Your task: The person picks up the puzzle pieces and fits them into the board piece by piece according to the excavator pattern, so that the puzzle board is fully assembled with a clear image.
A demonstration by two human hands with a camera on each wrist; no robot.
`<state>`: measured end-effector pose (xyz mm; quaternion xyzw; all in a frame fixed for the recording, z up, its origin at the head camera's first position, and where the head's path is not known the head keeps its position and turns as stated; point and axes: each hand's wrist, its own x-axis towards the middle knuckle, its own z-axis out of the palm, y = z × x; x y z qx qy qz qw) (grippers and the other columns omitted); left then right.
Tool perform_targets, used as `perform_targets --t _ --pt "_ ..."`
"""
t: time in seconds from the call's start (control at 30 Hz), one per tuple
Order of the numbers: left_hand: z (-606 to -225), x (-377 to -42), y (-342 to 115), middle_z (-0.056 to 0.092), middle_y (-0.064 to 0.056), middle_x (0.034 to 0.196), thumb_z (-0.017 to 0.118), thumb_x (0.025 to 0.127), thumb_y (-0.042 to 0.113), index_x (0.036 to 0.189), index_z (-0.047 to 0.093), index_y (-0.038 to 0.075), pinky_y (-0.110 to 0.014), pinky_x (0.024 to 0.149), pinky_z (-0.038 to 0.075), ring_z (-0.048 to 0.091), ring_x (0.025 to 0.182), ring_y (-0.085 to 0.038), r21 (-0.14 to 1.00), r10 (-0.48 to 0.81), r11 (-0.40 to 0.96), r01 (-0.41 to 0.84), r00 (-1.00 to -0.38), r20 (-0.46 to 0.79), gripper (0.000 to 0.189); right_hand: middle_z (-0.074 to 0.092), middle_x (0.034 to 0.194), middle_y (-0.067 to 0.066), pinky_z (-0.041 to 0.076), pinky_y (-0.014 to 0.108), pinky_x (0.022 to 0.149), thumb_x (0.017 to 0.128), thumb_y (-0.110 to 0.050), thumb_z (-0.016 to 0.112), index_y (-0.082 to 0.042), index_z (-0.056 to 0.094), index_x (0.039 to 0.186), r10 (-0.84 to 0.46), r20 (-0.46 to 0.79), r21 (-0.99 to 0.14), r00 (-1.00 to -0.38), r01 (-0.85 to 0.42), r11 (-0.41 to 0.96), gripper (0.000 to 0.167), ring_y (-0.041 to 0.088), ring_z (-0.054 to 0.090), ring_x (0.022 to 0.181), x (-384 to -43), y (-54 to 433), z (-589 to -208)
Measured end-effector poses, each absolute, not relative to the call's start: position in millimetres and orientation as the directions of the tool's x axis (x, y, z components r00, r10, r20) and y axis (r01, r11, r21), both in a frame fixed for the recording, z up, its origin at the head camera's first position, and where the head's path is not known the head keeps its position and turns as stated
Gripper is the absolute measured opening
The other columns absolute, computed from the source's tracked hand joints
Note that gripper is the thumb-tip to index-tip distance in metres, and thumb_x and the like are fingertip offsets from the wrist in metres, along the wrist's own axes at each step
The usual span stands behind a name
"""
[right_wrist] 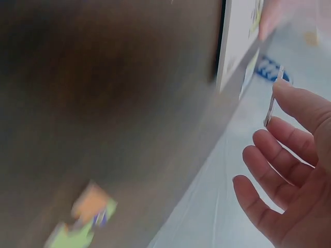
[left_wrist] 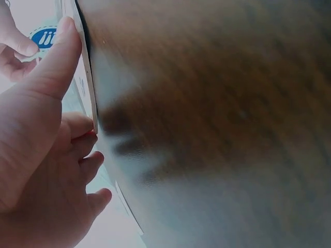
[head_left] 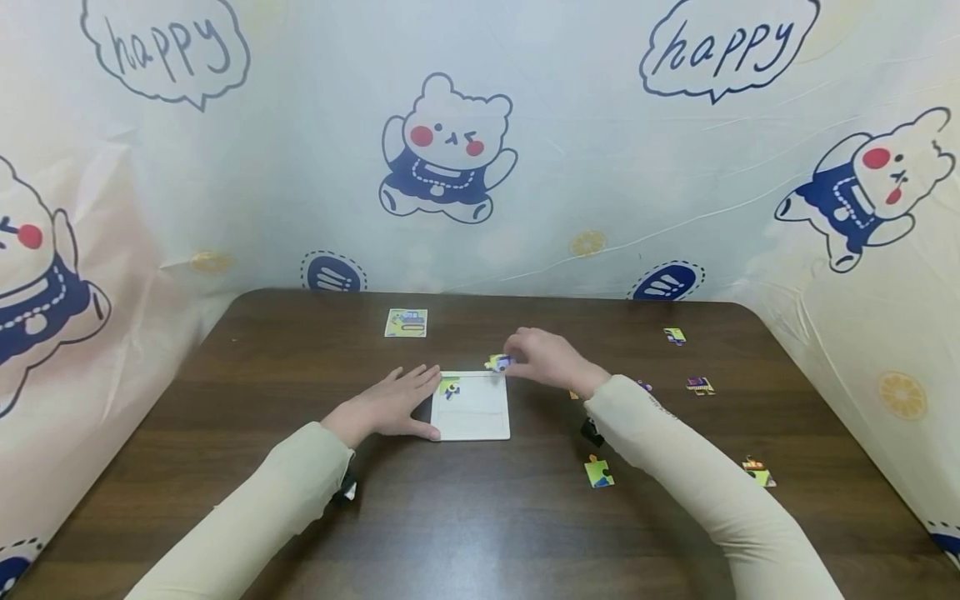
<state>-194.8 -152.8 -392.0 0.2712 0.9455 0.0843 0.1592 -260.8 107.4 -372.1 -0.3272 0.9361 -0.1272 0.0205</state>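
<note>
A white square puzzle tray (head_left: 474,427) lies on the table, with a yellow-green puzzle piece (head_left: 449,387) in its upper left corner. My left hand (head_left: 390,403) rests along the tray's left edge, its fingers and thumb stretched out and touching the rim. Over the tray's upper right corner, my right hand (head_left: 550,358) pinches a small colourful jigsaw piece (head_left: 496,362) between thumb and index finger. From the right wrist view that piece (right_wrist: 270,106) is seen edge-on, and the other fingers are loosely bent away from it.
A small printed picture card (head_left: 406,322) lies behind the tray. To the right are scattered several jigsaw pieces, among them a green one (head_left: 599,472), a striped one (head_left: 701,386) and one near the far edge (head_left: 675,336). The right sleeve (head_left: 660,437) partly covers others.
</note>
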Motion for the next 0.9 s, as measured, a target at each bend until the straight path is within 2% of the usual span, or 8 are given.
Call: perform_targets --t 0.23,0.4,0.53,0.77,0.9 --pt "-391.3 -195.2 -153.3 0.017 -0.015 0.15 0.061 0.079 0.057 0.145 0.023 0.0 -0.053 0.107 0.008 0.011 0.137 -0.033 0.242 0.526 0.848 0.472 -0.806 -0.272 0.095 0.061 0.094 0.0 0.048 0.027 0.073 0.084 -0.026 0.068 -0.01 0.067 0.103 -0.655 -0.017 -0.208 -0.756 -0.638 0.742 0.025 0.011 0.055 0.081 -250.1 74.9 -380.1" --pt "-393.1 -196.4 -153.8 0.016 -0.015 0.151 0.06 0.079 0.058 0.145 0.022 0.0 -0.053 0.107 0.008 0.011 0.137 -0.032 0.232 0.531 0.845 0.481 -0.802 -0.273 0.096 0.062 0.094 0.001 0.048 0.028 0.073 0.083 -0.026 0.07 -0.009 0.067 0.103 -0.685 -0.011 -0.188 -0.729 -0.671 0.717 0.026 0.012 0.056 0.08 -250.5 63.8 -387.9" --pt "-394.8 -197.3 -153.8 0.016 -0.014 0.151 0.06 0.079 0.059 0.145 0.022 0.001 -0.052 0.107 0.008 0.011 0.137 -0.031 0.216 0.527 0.849 0.483 -0.805 -0.272 0.096 0.062 0.092 0.002 0.048 0.028 0.07 0.083 -0.025 0.071 -0.008 0.067 0.101 -0.683 0.003 -0.175 -0.731 -0.672 0.719 0.025 0.012 0.056 0.078 -251.7 58.9 -390.6" --pt "-395.5 -197.0 -153.1 0.017 -0.015 0.15 0.062 0.077 0.058 0.145 0.024 0.001 -0.052 0.107 0.008 0.012 0.137 -0.032 0.229 0.528 0.847 0.479 -0.806 -0.266 0.096 0.06 0.086 -0.001 0.046 0.024 0.063 0.083 -0.026 0.07 -0.009 0.068 0.1 -0.662 -0.049 -0.162 -0.748 -0.648 0.745 0.024 0.011 0.052 0.071 -251.4 54.6 -394.4" --pt "-396.4 -197.9 -153.5 0.017 -0.014 0.15 0.061 0.077 0.058 0.145 0.023 0.002 -0.052 0.107 0.009 0.012 0.137 -0.031 0.22 0.529 0.847 0.483 -0.805 -0.268 0.096 0.06 0.086 0.0 0.046 0.024 0.064 0.082 -0.025 0.071 -0.009 0.068 0.1 -0.654 -0.051 -0.168 -0.755 -0.639 0.751 0.025 0.011 0.051 0.07 -251.6 53.6 -395.5"
